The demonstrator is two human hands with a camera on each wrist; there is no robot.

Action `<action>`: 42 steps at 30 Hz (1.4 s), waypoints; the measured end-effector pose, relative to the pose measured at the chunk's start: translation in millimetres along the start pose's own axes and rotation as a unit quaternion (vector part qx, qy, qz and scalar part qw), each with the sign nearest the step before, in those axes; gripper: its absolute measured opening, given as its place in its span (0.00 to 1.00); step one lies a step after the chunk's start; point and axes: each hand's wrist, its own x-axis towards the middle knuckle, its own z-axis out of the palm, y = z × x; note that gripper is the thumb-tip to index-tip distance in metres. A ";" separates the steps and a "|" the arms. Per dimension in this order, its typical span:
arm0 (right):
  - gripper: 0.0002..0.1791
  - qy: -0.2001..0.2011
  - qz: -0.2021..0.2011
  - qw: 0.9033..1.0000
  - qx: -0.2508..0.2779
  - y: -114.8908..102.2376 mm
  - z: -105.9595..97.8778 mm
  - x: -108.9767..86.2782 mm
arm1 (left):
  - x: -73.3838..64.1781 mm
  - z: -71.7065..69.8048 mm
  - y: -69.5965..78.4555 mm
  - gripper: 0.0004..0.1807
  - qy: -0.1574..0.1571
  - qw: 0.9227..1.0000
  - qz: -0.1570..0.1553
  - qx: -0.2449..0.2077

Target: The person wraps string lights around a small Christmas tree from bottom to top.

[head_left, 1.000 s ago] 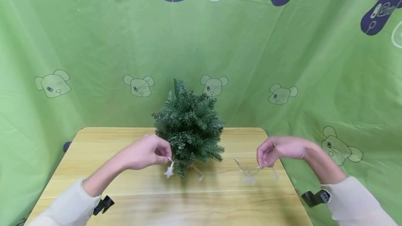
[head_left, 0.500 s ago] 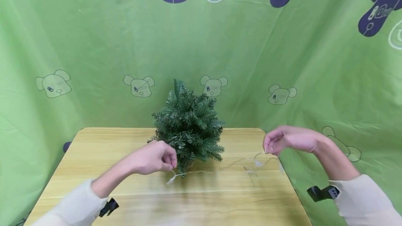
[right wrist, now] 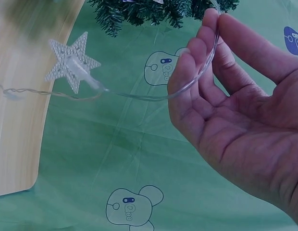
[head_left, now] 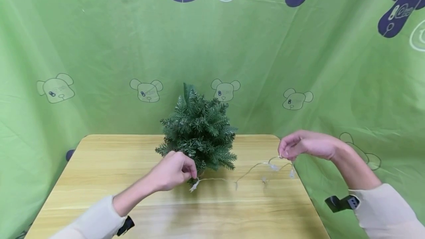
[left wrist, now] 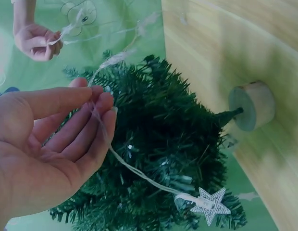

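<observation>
A thin clear string of star lights (head_left: 273, 167) sags between my two hands, in front of and to the right of a small artificial Christmas tree (head_left: 200, 132). My left hand (head_left: 174, 171) pinches the wire between thumb and fingertips, just before the tree's lower branches. From that pinch hangs one clear star (left wrist: 211, 207), seen in the left wrist view. Off to the right, above the table's edge, my right hand (head_left: 307, 145) pinches another stretch of the wire. A second star (right wrist: 72, 62) dangles beside it in the right wrist view.
The tree stands toward the back of a wooden table (head_left: 149, 218) on a round wooden base (left wrist: 260, 103). A green printed cloth (head_left: 259, 47) hangs behind and at both sides. Each sleeve has a black device, such as the right one (head_left: 342, 203).
My left hand has moved right and slightly toward me, across the tree's front. The right hand has risen and shifted right. The string between them shows more spread out.
</observation>
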 end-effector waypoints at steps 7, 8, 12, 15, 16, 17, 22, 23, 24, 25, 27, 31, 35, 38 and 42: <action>0.13 -0.003 0.000 1.000 0.003 1.6 0.8 2.5 | 1.3 8.1 -1.3 0.13 0.013 1.000 0.004 0.004; 0.13 -0.004 -0.001 1.000 0.004 1.9 0.9 2.7 | 0.8 9.2 -1.8 0.14 0.009 1.000 0.001 0.007; 0.13 -0.005 0.000 1.000 0.006 3.2 1.3 3.6 | -1.3 13.2 -3.5 0.15 -0.014 1.000 -0.006 0.011; 0.13 -0.004 0.002 1.000 0.007 4.2 1.3 3.9 | -1.9 14.5 -3.5 0.16 -0.026 0.999 -0.005 0.019; 0.13 -0.005 0.002 1.000 0.008 4.5 1.2 4.0 | -2.1 14.7 -3.4 0.17 -0.031 0.999 -0.009 0.021; 0.13 -0.005 0.001 1.000 0.008 4.8 1.2 4.2 | -2.3 14.8 -3.3 0.17 -0.034 0.999 -0.014 0.022; 0.12 -0.008 -0.003 1.000 0.007 5.1 0.6 4.7 | -3.7 13.1 -2.4 0.19 -0.053 0.998 -0.038 0.019; 0.12 -0.007 -0.004 1.000 0.007 5.1 0.4 4.6 | -3.9 12.4 -2.4 0.20 -0.056 0.997 -0.040 0.020; 0.12 -0.007 -0.004 1.000 0.007 5.0 0.2 4.5 | -4.2 11.3 -2.1 0.20 -0.059 0.997 -0.040 0.021; 0.12 -0.006 -0.004 1.000 0.006 4.8 0.0 4.4 | -4.5 10.2 -1.7 0.20 -0.061 0.997 -0.040 0.021; 0.12 -0.004 -0.003 1.000 0.005 4.4 -0.2 4.2 | -4.9 7.8 -0.7 0.20 -0.067 0.997 -0.040 0.021; 0.12 0.000 0.003 1.000 0.008 3.8 0.3 0.8 | -2.9 1.1 5.6 0.17 -0.082 0.996 -0.030 0.021; 0.12 0.001 0.003 1.000 0.007 1.6 0.7 -1.7 | 3.7 -6.6 18.5 0.12 -0.094 0.995 -0.009 0.021; 0.12 0.000 -0.001 1.000 0.002 -1.9 0.5 -3.2 | 12.2 -11.9 35.6 0.10 -0.102 0.995 0.010 0.015; 0.11 0.002 -0.006 1.000 -0.006 -7.3 -0.3 -4.9 | 29.9 -14.4 64.6 0.11 -0.098 0.995 0.030 0.005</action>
